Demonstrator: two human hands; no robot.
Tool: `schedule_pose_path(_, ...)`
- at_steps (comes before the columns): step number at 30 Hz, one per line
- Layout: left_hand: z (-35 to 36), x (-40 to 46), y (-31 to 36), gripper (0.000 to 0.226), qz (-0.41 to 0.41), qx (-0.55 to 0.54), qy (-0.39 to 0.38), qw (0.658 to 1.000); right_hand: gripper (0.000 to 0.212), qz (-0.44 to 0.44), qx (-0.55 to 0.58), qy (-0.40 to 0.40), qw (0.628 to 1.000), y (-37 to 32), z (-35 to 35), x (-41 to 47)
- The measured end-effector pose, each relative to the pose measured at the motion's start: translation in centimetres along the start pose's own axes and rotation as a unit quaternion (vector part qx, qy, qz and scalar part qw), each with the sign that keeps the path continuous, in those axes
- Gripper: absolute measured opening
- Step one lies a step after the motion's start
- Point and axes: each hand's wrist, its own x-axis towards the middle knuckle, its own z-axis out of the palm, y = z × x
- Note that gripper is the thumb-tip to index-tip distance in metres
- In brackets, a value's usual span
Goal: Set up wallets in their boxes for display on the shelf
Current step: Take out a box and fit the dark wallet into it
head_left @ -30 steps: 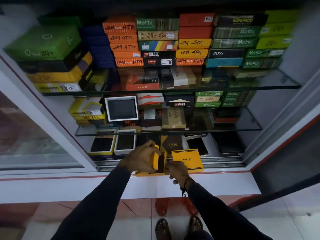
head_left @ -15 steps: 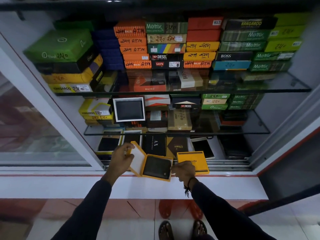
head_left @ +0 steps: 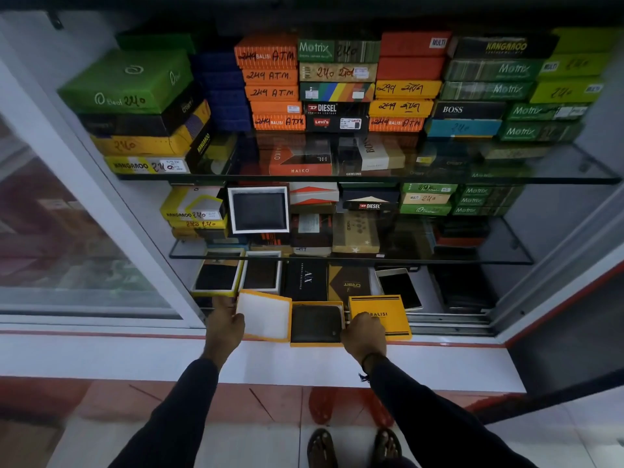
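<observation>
**Inspector:** Report the position of your hands.

**Technician:** Your left hand point(head_left: 224, 327) grips the left edge of the open lid point(head_left: 265, 315), white side up. Your right hand point(head_left: 363, 336) is closed on the right edge of the yellow box point(head_left: 315, 343).

**Inspector:** Locate the wallet.

**Technician:** The dark wallet point(head_left: 316, 323) lies flat inside the yellow box, at the front of the lowest shelf level, by the white sill point(head_left: 439, 364). The lid tilts up to its left, joined along the box's left side.

**Inspector:** Adjacent items?

**Technician:** A closed yellow Balisi box point(head_left: 381, 315) sits just beside the box, partly behind your right hand. Two open display boxes point(head_left: 236, 275) stand behind your left hand. Stacked boxes fill the glass shelves point(head_left: 506, 179) above.
</observation>
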Motion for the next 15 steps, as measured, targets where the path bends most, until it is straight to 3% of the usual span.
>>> schedule_pose_path(3,-0.1,0.0,0.0,0.011,-0.012,0.068,0.005,0.998,0.022,-0.017,-0.005,-0.001,1.000,-0.3,-0.2,0.3)
schedule_pose_path(15,2.1,-1.4,0.7,0.025,-0.107,0.065,-0.021,0.992,0.031,-0.054,-0.016,0.061,0.997,1.5,-3.7,0.2)
